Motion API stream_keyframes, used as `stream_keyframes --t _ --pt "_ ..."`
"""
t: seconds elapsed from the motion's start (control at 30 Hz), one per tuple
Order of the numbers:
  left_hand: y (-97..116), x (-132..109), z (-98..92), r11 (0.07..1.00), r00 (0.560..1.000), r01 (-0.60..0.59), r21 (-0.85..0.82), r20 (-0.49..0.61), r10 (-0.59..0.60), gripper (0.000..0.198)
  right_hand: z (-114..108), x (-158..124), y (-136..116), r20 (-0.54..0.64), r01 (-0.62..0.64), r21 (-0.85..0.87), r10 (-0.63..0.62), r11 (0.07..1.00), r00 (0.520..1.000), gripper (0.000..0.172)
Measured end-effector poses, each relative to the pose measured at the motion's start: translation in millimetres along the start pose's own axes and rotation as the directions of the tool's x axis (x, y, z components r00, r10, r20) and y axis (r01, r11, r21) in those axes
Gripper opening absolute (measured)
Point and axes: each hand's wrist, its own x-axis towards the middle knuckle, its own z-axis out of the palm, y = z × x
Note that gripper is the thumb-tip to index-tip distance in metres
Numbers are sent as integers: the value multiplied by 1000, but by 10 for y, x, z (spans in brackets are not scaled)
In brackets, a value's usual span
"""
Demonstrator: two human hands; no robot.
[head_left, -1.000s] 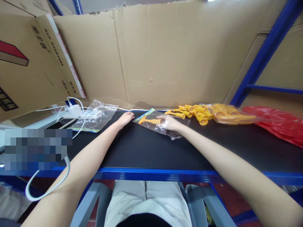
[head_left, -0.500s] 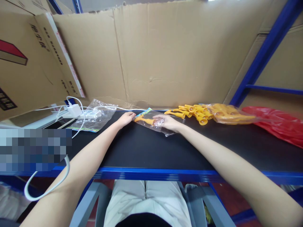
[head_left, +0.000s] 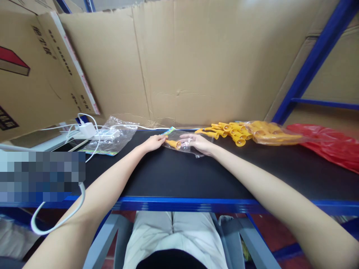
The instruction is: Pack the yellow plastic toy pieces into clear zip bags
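Observation:
My left hand (head_left: 155, 143) is closed on the narrow end of a yellow plastic horn-shaped piece (head_left: 174, 144), its flared mouth pointing right toward my other hand. Around and behind the piece lies a clear plastic bag (head_left: 190, 148) with a colourful printed header strip. Fingers outstretched, my right hand (head_left: 200, 143) is at the bag's right part, with clear film over or around the fingers. Whether those fingers are inside the bag or under it, I cannot tell. They stop just short of the flared mouth.
Several loose yellow horns (head_left: 227, 130) are heaped to the right, beside a clear bag of more horns (head_left: 276, 132) and a red plastic bag (head_left: 325, 140). Left stand another clear bag (head_left: 123, 134), a white power strip with charger (head_left: 88, 130) and cables. A cardboard wall (head_left: 196, 67) closes the back.
My right fingers have come off the horn's flared end and straightened. The horn has turned so its mouth faces me more, and my left hand has shifted slightly right along it.

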Motion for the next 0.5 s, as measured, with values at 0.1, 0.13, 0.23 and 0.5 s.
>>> stream_keyframes --t 0.1,0.13,0.23,0.5 --pt "15 3 -19 991 997 79 110 -22 -78 33 18 13 -7 -31 0 -36 -1 999 1000 44" --pt "15 7 -19 986 995 98 137 -24 -96 33 16 14 -10 -14 -3 -40 2 999 1000 44" --pt "-3 21 -1 979 993 121 165 -22 -119 35 -12 5 -15 60 -5 -33 7 999 998 47" --pt "53 11 63 985 1000 5 173 -5 -4 41 -40 -21 -20 172 5 -68 7 998 985 49"
